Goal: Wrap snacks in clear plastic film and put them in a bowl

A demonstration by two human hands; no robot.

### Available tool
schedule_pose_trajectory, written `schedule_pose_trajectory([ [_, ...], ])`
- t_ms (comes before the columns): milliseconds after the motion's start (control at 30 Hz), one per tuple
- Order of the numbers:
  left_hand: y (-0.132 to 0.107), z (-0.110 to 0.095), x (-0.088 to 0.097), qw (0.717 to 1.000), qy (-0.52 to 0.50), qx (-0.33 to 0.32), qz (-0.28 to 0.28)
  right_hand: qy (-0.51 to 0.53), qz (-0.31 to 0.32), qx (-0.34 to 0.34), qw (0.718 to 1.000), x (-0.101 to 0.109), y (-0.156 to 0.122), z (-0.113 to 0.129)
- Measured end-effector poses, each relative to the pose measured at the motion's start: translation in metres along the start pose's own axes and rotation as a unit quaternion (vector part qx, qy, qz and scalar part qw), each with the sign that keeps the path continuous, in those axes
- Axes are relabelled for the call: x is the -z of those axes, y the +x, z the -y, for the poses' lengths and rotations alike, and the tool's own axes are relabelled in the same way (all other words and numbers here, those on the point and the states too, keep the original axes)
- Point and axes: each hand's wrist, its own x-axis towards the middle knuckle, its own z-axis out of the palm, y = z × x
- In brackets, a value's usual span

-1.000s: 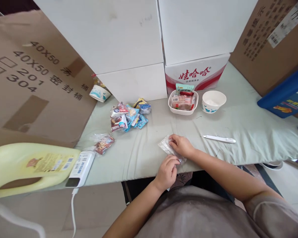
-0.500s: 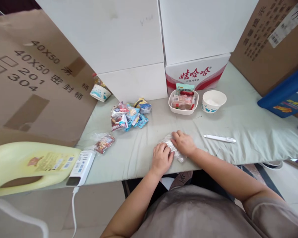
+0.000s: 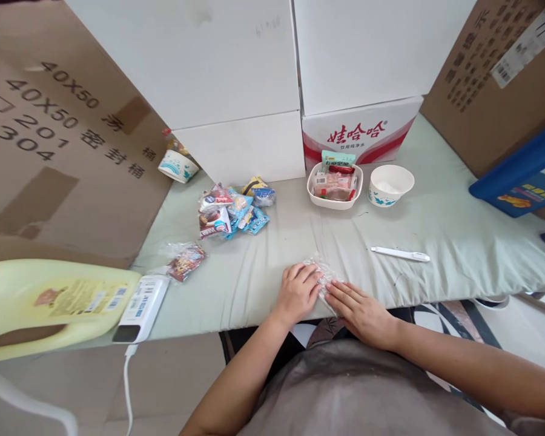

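A crinkled piece of clear plastic (image 3: 324, 266) lies near the front edge of the cloth-covered table, partly hidden under my hands. My left hand (image 3: 297, 293) rests on its left side, fingers slightly bent and spread over it. From the right, my right hand (image 3: 363, 312) lies flat with fingers stretched out, their tips pressing on the plastic. To the right of the plastic is a white box-cutter-like pen-shaped tool (image 3: 400, 254), touched by neither hand.
Several snack packets (image 3: 236, 209) lie in a pile at the left, with another packet (image 3: 186, 261) nearer. A white tray (image 3: 336, 204) of packaged food and a paper bowl (image 3: 390, 184) stand behind. White boxes (image 3: 240, 145), a yellow jug (image 3: 59, 303) and a white corded device (image 3: 140, 307) surround the space.
My right hand has moved from the top of the plastic down towards the table's front edge, and its fingers have straightened. The left hand stays nearly in place. The plastic looks flatter.
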Motion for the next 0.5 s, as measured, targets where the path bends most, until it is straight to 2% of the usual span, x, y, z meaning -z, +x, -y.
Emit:
schedule_pose_trajectory([
  [133,0.0,0.0,0.003,0.999,-0.031,-0.022,0.011,0.071,-0.043,0.022,0.996,0.011,0.001,-0.004],
  [267,-0.001,0.002,0.004,0.998,-0.058,-0.021,0.017,0.109,-0.032,0.037,0.993,0.027,0.019,-0.013],
  [400,-0.004,0.008,-0.001,0.996,-0.08,-0.012,-0.032,0.101,0.008,0.023,0.995,0.034,0.048,-0.026],
  [500,-0.006,0.012,-0.007,0.994,-0.086,-0.003,-0.068,0.06,0.037,-0.003,0.997,0.028,0.075,-0.039],
])
